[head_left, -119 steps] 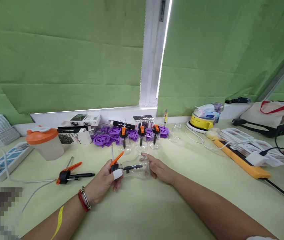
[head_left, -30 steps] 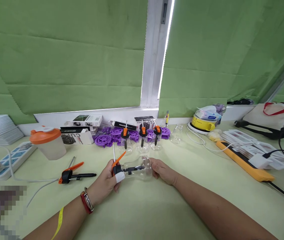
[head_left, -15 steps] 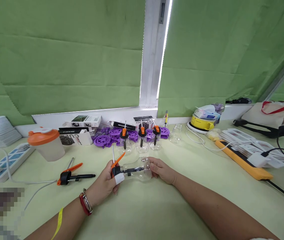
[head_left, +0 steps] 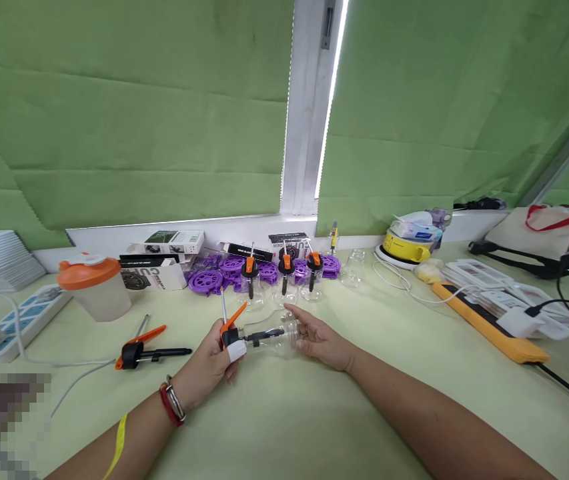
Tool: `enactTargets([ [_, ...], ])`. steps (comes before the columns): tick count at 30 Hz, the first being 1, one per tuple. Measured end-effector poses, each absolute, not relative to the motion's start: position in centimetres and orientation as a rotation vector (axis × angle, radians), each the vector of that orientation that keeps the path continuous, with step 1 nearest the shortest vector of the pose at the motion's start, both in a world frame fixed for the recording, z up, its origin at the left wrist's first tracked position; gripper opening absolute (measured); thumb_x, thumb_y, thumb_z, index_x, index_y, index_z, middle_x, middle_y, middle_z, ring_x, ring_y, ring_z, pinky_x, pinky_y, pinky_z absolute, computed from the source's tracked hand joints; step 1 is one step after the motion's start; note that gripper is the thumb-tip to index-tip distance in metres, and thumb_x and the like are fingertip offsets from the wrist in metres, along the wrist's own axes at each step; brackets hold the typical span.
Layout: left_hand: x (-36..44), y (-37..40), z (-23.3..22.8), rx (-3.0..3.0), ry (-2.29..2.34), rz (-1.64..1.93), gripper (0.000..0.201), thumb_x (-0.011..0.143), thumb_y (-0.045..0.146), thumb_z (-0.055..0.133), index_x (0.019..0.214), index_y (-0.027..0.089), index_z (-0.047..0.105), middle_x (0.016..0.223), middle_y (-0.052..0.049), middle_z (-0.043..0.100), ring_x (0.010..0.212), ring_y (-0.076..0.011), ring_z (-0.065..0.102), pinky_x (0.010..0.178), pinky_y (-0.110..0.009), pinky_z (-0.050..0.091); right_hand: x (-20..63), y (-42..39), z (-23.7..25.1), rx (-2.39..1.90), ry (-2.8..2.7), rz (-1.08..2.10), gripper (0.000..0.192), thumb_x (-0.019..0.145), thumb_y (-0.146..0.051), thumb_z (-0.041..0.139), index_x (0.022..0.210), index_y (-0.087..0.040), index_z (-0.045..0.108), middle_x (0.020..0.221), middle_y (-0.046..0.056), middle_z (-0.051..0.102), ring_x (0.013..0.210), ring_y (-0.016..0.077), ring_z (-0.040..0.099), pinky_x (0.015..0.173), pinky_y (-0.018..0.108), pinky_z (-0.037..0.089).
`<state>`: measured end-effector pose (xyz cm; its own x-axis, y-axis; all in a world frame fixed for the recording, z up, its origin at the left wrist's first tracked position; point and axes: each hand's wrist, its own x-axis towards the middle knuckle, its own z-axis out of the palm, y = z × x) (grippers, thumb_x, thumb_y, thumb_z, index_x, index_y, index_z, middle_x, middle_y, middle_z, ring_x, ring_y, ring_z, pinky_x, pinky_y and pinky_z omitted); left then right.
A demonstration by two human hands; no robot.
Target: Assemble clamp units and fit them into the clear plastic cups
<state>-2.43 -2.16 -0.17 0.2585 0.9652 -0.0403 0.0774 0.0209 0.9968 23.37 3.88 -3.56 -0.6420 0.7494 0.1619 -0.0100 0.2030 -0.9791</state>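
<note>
My left hand (head_left: 209,370) grips the black and orange pump head (head_left: 229,330) fitted in the neck of a clear glass bottle (head_left: 274,337) that lies sideways above the table. A white bandage wraps one left finger. My right hand (head_left: 321,340) holds the bottle's base with the fingers spread around it. Three upright clear bottles with orange and black pump heads (head_left: 283,280) stand in a row just behind my hands. A loose pump head with its tube (head_left: 147,350) lies on the table to the left.
Purple plastic wheels (head_left: 214,277) and small boxes (head_left: 157,270) line the window sill. An orange-lidded shaker cup (head_left: 95,287) and a power strip (head_left: 24,313) stand left. An empty glass bottle (head_left: 353,265), yellow device (head_left: 404,243), orange tool (head_left: 484,323), cables and a bag lie right.
The bottle has stayed held sideways between both hands. My right hand's fingers have loosened and shifted on the base; the left grip on the pump head is unchanged.
</note>
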Motion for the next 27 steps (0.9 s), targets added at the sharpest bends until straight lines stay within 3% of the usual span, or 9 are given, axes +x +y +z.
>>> enactTargets([
  [7, -2.48, -2.26, -0.33, 1.349, 1.07, 0.933, 0.025, 0.08, 0.035, 0.056, 0.086, 0.022, 0.035, 0.062, 0.009, 0.048, 0.041, -0.0056, 0.039, 0.044, -0.024, 0.04, 22.9, 3.73, -3.21, -0.672, -1.755, 1.6, 0.069, 0.077, -0.059, 0.059, 0.133, -0.022, 0.043, 0.098, 0.005, 0.053, 0.068, 0.0103, 0.044, 0.059, 0.023, 0.037],
  [11, -2.54, -2.43, -0.34, 1.387, 1.053, 0.909, 0.024, 0.081, 0.035, 0.056, 0.085, 0.022, 0.036, 0.063, 0.008, 0.048, 0.042, -0.0058, 0.041, 0.046, -0.023, 0.04, 23.02, 3.74, -2.77, -0.714, -1.849, 1.521, 0.061, 0.08, -0.063, 0.049, 0.117, -0.015, 0.056, 0.068, 0.0, 0.049, 0.054, 0.0088, 0.037, 0.05, 0.022, 0.028],
  [14, -2.53, -2.55, -0.21, 1.417, 1.049, 0.901, 0.023, 0.08, 0.032, 0.056, 0.086, 0.022, 0.037, 0.059, 0.009, 0.046, 0.043, -0.006, 0.04, 0.046, -0.023, 0.039, 23.22, 3.89, -2.95, -0.768, -1.904, 1.459, 0.06, 0.084, -0.064, 0.04, 0.106, -0.013, 0.06, 0.06, -0.001, 0.048, 0.052, 0.0097, 0.036, 0.049, 0.023, 0.027],
  [17, -2.33, -2.58, 0.02, 1.381, 1.045, 0.923, 0.025, 0.079, 0.032, 0.058, 0.086, 0.022, 0.037, 0.059, 0.01, 0.043, 0.043, -0.0059, 0.04, 0.046, -0.023, 0.039, 23.31, 3.79, -3.13, -0.772, -1.901, 1.439, 0.063, 0.085, -0.065, 0.036, 0.117, -0.015, 0.056, 0.067, 0.001, 0.05, 0.053, 0.0099, 0.037, 0.051, 0.024, 0.03],
  [20, -2.08, -2.54, 0.27, 1.306, 1.044, 0.984, 0.025, 0.079, 0.035, 0.057, 0.083, 0.022, 0.035, 0.065, 0.008, 0.047, 0.043, -0.0054, 0.04, 0.046, -0.024, 0.041, 23.3, 3.55, -3.1, -0.714, -1.88, 1.432, 0.076, 0.079, -0.063, 0.052, 0.141, -0.025, 0.03, 0.094, 0.005, 0.054, 0.063, 0.0102, 0.042, 0.059, 0.024, 0.037],
  [22, -2.02, -2.51, 0.36, 1.279, 1.046, 1.004, 0.025, 0.079, 0.036, 0.057, 0.083, 0.022, 0.036, 0.066, 0.007, 0.049, 0.042, -0.0053, 0.04, 0.046, -0.024, 0.041, 23.28, 3.48, -3.09, -0.693, -1.884, 1.434, 0.089, 0.074, -0.058, 0.062, 0.145, -0.03, 0.017, 0.115, 0.008, 0.047, 0.076, 0.0117, 0.046, 0.068, 0.026, 0.041],
  [27, -2.26, -2.5, 0.15, 1.243, 1.048, 1.009, 0.03, 0.085, 0.051, 0.043, 0.083, 0.021, 0.039, 0.07, 0.004, 0.053, 0.044, -0.0066, 0.042, 0.046, -0.025, 0.042, 23.29, 3.63, -3.43, -0.689, -1.865, 1.473, 0.088, 0.074, -0.049, 0.068, 0.145, -0.034, 0.018, 0.124, 0.008, 0.04, 0.088, 0.0137, 0.048, 0.076, 0.028, 0.042],
])
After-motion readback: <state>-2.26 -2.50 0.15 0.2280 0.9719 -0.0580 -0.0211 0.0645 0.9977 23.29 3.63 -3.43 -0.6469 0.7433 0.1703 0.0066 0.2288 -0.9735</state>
